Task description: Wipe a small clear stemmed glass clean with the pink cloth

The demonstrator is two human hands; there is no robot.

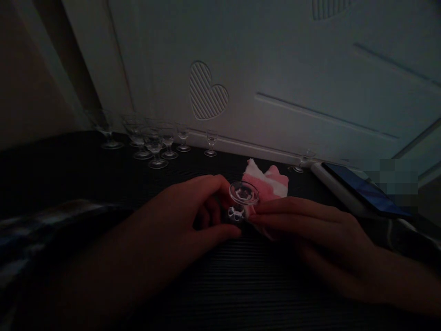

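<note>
A small clear stemmed glass (pixel 241 200) lay tipped on its side in very dim light, its round foot facing up and toward the camera and its stem running away and downward toward the dark ribbed tabletop (pixel 220 285). The glass sat between the two hands, near the middle of the view. The left hand (pixel 193 211) curled around it from the left, thumb below and fingers arched over the top, pinching the bowl end. The right hand (pixel 310 225) came in from the right with its fingers held straight and pressed together, their tips touching the glass and a pink and white striped cloth (pixel 267 181) bunched just behind it. Farther back on the left, a cluster of stemmed glasses (pixel 151 140) stood upright near a pale panelled door (pixel 275 69) that bore a ribbed heart shape (pixel 206 92). A phone (pixel 361 188) lay at the right edge, well apart from the hands. No writing or label could be read anywhere.
</note>
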